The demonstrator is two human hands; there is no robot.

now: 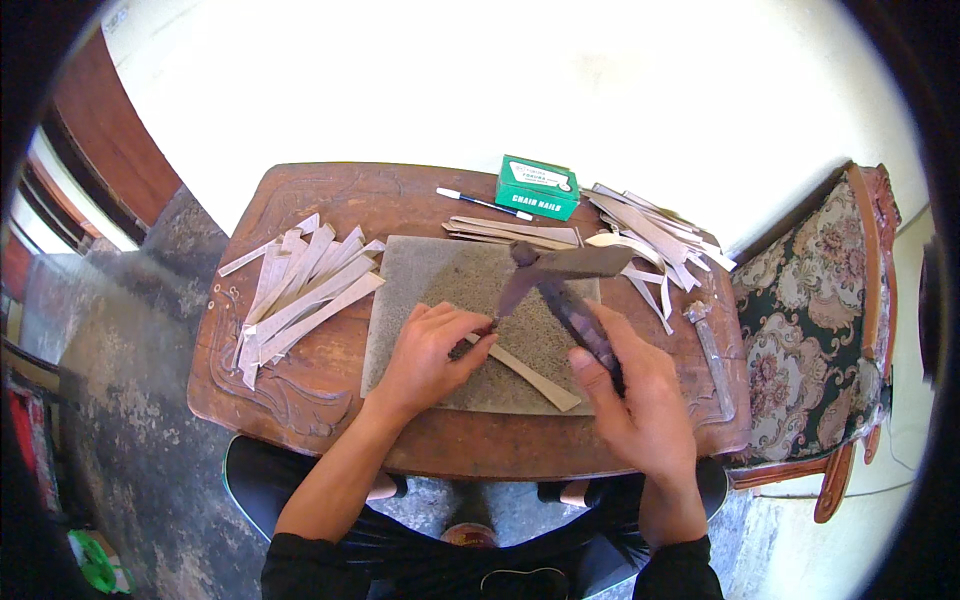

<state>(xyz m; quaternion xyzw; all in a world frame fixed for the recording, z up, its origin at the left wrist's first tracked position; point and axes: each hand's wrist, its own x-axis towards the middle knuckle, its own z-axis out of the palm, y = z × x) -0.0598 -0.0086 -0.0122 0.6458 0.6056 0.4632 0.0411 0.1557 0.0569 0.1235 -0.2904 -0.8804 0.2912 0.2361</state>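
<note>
In my right hand [645, 395] is the dark handle of a hammer [585, 325], fingers wrapped round it. The hammer's head is raised above a grey, rough slab [420, 270], close to my left fingers. My left hand [432, 352] is closed in a pinch at the slab's middle. A small dark piece shows at its fingertips, too little of it to name. A flat beige strip [530, 378] lies slantwise on the slab, its upper end partly under my left fingers.
Piles of similar strips lie on the carved wooden table [330, 190]: one pile [305, 290] at left, another [655, 235] at back right. Behind the slab are a green box [538, 187], a pen [485, 204] and more strips [510, 232]. A long grey tool [710, 355] and a floral chair [815, 310] are at right.
</note>
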